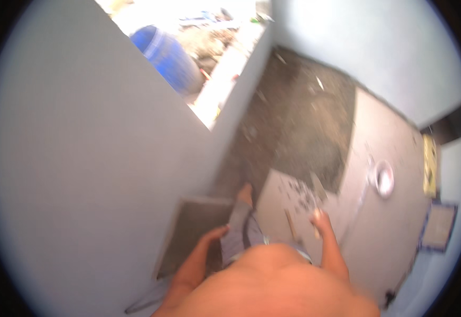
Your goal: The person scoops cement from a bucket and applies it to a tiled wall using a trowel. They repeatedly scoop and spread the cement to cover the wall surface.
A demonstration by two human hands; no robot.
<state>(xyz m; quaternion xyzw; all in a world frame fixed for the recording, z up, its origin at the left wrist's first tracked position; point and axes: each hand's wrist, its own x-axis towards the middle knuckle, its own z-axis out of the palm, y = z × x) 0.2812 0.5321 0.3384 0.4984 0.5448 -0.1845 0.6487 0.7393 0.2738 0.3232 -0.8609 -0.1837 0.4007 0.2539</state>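
The picture is blurred. My left hand (213,236) grips the right edge of a dark grey square tile (191,235) that leans against the pale wall (82,158) on my left. My right hand (321,219) is curled over the near right part of a light grey tile (283,198) lying on the floor, which has dark specks on its far side. A thin wooden stick (291,224) lies on that tile just left of the hand. Whether the right hand holds anything is not clear. My foot (246,194) stands between the two tiles.
A dark rough mortar bed (304,116) covers the floor ahead, with smooth grey floor (383,238) to the right. A round metal bowl (383,178) sits there. A framed tile (439,226) and a yellow object (429,164) lie far right. A blue barrel (169,55) stands beyond the wall.
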